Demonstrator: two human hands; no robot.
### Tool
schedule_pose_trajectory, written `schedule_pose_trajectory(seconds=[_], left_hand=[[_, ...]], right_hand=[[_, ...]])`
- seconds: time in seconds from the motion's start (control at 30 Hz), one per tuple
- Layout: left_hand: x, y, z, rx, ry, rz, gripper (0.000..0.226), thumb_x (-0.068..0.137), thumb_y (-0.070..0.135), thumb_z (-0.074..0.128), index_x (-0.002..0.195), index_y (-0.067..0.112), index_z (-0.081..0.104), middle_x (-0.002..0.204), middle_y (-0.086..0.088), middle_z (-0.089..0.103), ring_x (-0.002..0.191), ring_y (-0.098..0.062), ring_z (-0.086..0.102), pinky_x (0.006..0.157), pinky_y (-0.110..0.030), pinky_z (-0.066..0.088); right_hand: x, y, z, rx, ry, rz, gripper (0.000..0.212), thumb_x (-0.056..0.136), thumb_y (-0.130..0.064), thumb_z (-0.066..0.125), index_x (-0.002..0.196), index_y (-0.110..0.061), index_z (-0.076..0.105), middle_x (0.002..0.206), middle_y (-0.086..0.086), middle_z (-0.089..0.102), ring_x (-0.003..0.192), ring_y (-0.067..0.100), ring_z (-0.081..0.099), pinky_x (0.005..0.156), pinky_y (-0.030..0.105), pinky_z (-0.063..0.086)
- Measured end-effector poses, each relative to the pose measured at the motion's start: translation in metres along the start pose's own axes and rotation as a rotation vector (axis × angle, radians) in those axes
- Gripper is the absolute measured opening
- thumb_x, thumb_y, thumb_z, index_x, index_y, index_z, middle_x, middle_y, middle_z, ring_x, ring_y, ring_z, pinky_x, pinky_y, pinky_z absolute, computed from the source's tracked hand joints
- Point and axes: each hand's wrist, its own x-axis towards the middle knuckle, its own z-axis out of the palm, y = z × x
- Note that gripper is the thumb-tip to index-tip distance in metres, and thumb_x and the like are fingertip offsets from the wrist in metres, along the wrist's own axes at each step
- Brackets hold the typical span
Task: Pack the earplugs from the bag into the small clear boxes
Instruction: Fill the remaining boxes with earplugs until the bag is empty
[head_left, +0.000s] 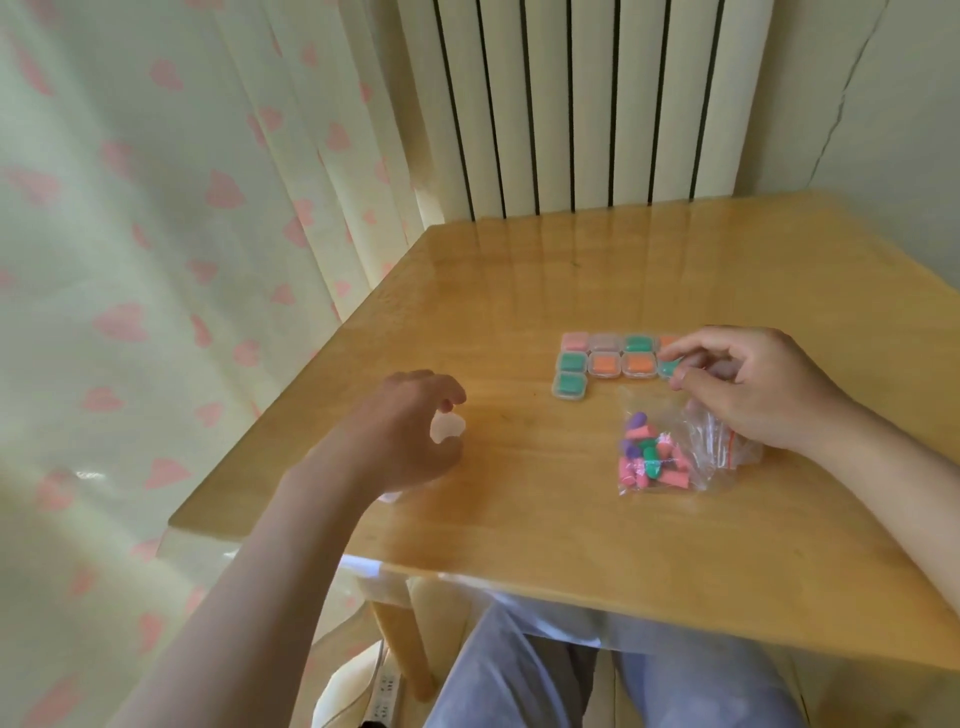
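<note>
Left of centre in the frame, the left hand (405, 431) is hovering over the table (519, 519), its fingers and thumb curling round what looks like an empty clear box (447, 427). The box is pale and blurred, so I cannot tell how firmly it is being held. Being slick and light, it could be slipping out of that loose curl and skidding toward the table's left edge, which is lying close by.

Right of centre, the filled boxes (602, 362) are sitting in touching rows, so one nudge risks pushing the block out of line or popping a lid. Just below them the bag (701, 447) is lying flat, with the remaining earplugs (649, 457) bunching at its lower left end.

At the right end of the rows, the right hand (758, 389) is pinching a green-filled box (669, 368) between thumb and fingertips. The heel of that hand appears to be lying over the bag's zip end. From there the hand could be dragging the bag along when it lifts, spilling earplugs. Pressing the green-filled box in too hard could be shunting its neighbours.
</note>
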Motion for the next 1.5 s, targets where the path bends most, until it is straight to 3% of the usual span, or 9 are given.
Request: schedule_pose_trajectory(seconds=[0.33,0.53,0.77,0.87,0.97,1.03,1.2,1.3,1.5], left_hand=[[0.004,0.002,0.015,0.004,0.036,-0.043,0.039,0.085,0.031,0.067,0.124,0.027,0.064,0.108,0.008,0.059,0.101,-0.019,0.058,0.081,-0.032,0.049],[0.01,0.006,0.021,0.036,0.031,-0.103,0.038,0.088,0.027,0.063,0.126,0.026,0.063,0.121,0.004,0.057,0.108,-0.023,0.058,0.086,-0.035,0.05],[0.016,0.004,0.026,0.033,0.037,-0.147,0.041,0.089,0.02,0.061,0.13,0.021,0.063,0.12,-0.002,0.061,0.11,-0.023,0.058,0.082,-0.028,0.045],[0.017,0.008,0.024,0.003,0.038,-0.144,0.042,0.086,0.022,0.065,0.129,0.021,0.063,0.116,-0.002,0.061,0.106,-0.024,0.058,0.083,-0.032,0.048],[0.02,0.021,0.019,-0.058,0.14,-0.022,0.039,0.083,0.025,0.072,0.121,0.021,0.065,0.109,0.0,0.061,0.097,-0.022,0.061,0.082,-0.037,0.053],[0.026,0.042,0.016,-0.169,0.228,0.101,0.036,0.083,0.024,0.074,0.118,0.02,0.066,0.109,0.004,0.061,0.092,-0.015,0.062,0.079,-0.033,0.054],[0.059,0.109,0.032,-0.478,0.295,0.381,0.033,0.082,0.014,0.078,0.112,0.01,0.068,0.106,0.001,0.06,0.084,-0.014,0.065,0.07,-0.024,0.056],[0.08,0.132,0.052,-0.555,0.321,0.474,0.032,0.082,0.019,0.078,0.11,0.007,0.069,0.107,-0.003,0.06,0.083,-0.015,0.066,0.07,-0.031,0.058],[0.099,0.142,0.077,-0.661,0.406,0.597,0.037,0.082,0.025,0.076,0.114,0.008,0.071,0.109,-0.007,0.063,0.085,-0.016,0.069,0.074,-0.032,0.06]], right_hand=[[0.0,0.001,-0.001,0.004,-0.024,0.008,0.036,0.09,-0.001,0.06,0.09,-0.036,0.069,0.082,0.001,0.073,0.072,0.024,0.069,0.051,0.01,0.041],[0.0,0.0,-0.001,-0.003,-0.031,0.009,0.036,0.089,-0.003,0.06,0.09,-0.038,0.069,0.082,-0.001,0.072,0.07,0.018,0.069,0.051,0.008,0.04],[0.0,0.0,-0.001,-0.026,-0.018,0.011,0.03,0.089,-0.004,0.06,0.095,-0.031,0.073,0.082,-0.013,0.071,0.066,0.005,0.067,0.055,0.008,0.041],[0.0,0.001,-0.001,-0.039,-0.014,0.012,0.03,0.089,-0.006,0.061,0.095,-0.033,0.072,0.082,-0.014,0.071,0.068,0.007,0.068,0.058,0.01,0.044],[0.001,0.002,-0.002,-0.046,-0.019,0.008,0.03,0.089,-0.009,0.062,0.094,-0.037,0.07,0.084,-0.007,0.072,0.068,0.008,0.067,0.061,0.015,0.044],[0.001,0.003,-0.003,-0.036,-0.009,0.003,0.029,0.089,-0.009,0.063,0.094,-0.037,0.071,0.085,-0.005,0.072,0.068,0.009,0.066,0.062,0.021,0.047],[0.002,0.002,-0.012,0.144,0.035,0.028,0.015,0.089,-0.006,0.07,0.096,-0.018,0.077,0.09,0.005,0.075,0.086,0.024,0.07,0.082,0.036,0.056],[0.003,-0.001,-0.02,0.304,0.036,0.065,0.012,0.093,-0.005,0.065,0.097,-0.009,0.075,0.083,0.014,0.075,0.074,0.024,0.07,0.074,0.035,0.056],[0.01,0.004,-0.022,0.291,0.085,0.133,0.009,0.092,-0.01,0.066,0.087,-0.01,0.074,0.065,0.002,0.069,0.063,0.013,0.064,0.068,0.032,0.051]])
